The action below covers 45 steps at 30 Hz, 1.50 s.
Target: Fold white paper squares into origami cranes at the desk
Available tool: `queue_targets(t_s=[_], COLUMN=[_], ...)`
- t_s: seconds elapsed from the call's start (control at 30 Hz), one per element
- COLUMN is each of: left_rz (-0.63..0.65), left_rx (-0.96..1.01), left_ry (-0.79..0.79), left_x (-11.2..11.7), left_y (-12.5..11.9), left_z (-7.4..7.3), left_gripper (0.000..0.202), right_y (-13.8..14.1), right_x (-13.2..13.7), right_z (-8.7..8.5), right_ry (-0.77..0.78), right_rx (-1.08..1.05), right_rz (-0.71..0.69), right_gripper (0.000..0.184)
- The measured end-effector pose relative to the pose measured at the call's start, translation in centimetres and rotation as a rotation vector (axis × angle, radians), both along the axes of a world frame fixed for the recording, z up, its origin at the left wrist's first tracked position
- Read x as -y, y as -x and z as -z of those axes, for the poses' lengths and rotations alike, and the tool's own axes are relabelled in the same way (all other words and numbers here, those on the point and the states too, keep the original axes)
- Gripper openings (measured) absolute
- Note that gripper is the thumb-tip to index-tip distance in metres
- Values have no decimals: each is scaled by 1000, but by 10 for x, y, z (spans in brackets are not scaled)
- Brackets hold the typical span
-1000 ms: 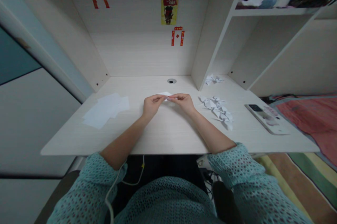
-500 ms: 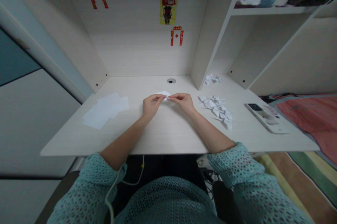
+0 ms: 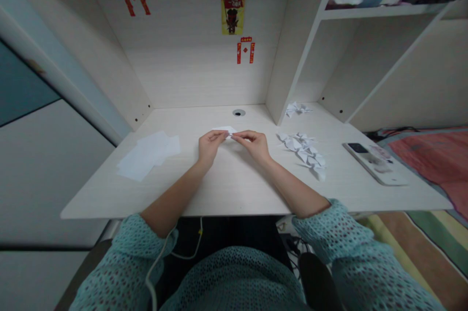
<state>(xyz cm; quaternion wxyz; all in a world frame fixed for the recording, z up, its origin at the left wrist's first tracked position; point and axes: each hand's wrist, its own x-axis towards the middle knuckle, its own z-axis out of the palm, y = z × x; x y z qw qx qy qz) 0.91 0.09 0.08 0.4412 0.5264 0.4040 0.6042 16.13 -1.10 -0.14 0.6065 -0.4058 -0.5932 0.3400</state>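
Between my two hands, over the middle of the white desk, is a small piece of white paper (image 3: pixel 229 129), mostly hidden by the fingers. My left hand (image 3: pixel 211 144) pinches it from the left, thumb against fingertips. From the other side my right hand (image 3: pixel 255 143) pinches it too, the fingertips of both hands almost meeting. Off to the left lies a loose spread of flat white paper sheets (image 3: pixel 146 155). Several folded white paper pieces (image 3: pixel 303 150) sit in a cluster right of my right hand, and more folded paper (image 3: pixel 298 109) lies behind them by the upright panel.
A phone (image 3: pixel 375 164) lies on the right part of the desk (image 3: pixel 226 189). A round cable hole (image 3: pixel 239 112) is near the back wall. An upright panel (image 3: pixel 288 77) divides the desk's back. A pale cable (image 3: pixel 151 272) hangs by my left sleeve.
My fingertips have shifted slightly around the paper, the right ones a little to the left. The camera view has moved slightly; the other things stay in place.
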Motion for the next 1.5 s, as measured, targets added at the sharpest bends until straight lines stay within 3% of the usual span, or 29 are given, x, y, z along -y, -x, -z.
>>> queue_targets(t_s=[0.57,0.83,1.13,1.5], left_rz=[-58,-65,-81,-68], left_rx=[-45,-45,13,34], left_ry=[-59,-141,-87,-80], left_x=[-2,2,3,1], left_y=[1,0,-4,-4], left_z=[2,-3,-3,-2], left_gripper=[26,19,22,24], right_y=[-3,-2,-2,-2], right_x=[-7,-8,-12,-8], right_z=[2,2,8,2], right_ry=[60,106,164,156], right_rx=[-62,-213,-267,-267], right_rz=[-1,-76,-86,-82], right_gripper=[26,24,27,29])
